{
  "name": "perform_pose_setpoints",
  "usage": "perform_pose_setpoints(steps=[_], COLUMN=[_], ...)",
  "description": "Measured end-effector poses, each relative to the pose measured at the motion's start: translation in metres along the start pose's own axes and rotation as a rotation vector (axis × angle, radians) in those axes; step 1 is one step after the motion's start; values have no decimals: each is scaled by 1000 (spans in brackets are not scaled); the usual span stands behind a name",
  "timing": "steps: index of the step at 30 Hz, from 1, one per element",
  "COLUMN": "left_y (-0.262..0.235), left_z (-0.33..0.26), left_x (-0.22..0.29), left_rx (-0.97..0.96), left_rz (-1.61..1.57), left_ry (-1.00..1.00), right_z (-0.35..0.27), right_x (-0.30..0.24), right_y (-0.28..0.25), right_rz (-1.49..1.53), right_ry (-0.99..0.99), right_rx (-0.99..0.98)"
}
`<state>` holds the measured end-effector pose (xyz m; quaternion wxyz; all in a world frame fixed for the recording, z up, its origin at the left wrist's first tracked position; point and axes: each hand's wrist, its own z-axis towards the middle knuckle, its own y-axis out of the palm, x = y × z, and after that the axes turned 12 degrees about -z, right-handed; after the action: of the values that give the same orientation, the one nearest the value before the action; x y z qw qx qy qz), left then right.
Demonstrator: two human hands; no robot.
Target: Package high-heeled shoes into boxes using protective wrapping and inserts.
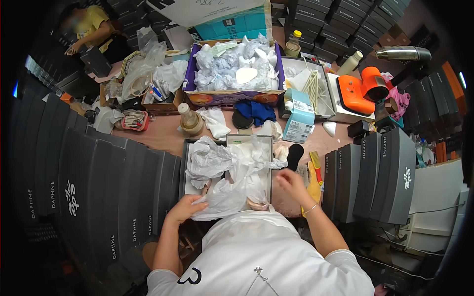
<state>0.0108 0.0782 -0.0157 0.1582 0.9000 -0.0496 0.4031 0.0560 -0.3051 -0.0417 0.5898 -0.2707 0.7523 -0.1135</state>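
Note:
A shoebox (181,167) lies before me, full of crumpled white tissue paper (237,182). My left hand (185,208) is closed on the lower left edge of the tissue, fingertips pinching it. A pale pink shoe (257,205) shows partly at the box's near right corner; the paper hides the rest. My right hand (292,184) is held just right of the box, slightly blurred, with thumb and fingers apart and nothing visible between them. A black oval pad (295,157) lies just beyond it.
Stacked dark shoeboxes (123,197) flank me on the left, with more boxes (368,172) on the right. Farther back stand a purple carton (232,98) of wadded paper, a bottle (189,121) and an orange device (355,93). A brush (316,166) lies at right. Another person (94,29) is far left.

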Motion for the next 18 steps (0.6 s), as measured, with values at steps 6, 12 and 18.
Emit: perform_pose_setpoints(steps=[6,12,18], left_y=[45,87,118], left_z=[41,47,95], left_x=[7,35,36], left_rx=[-83,-21,-83], left_rz=[1213,259,-1018], left_ry=[192,456,158], right_z=[61,58,10], right_x=[-17,-51,-94], right_y=[4,-14,10], right_rz=[-977,-221,-84], right_ry=[-518,-238,-380], right_rx=[243,-28,-152])
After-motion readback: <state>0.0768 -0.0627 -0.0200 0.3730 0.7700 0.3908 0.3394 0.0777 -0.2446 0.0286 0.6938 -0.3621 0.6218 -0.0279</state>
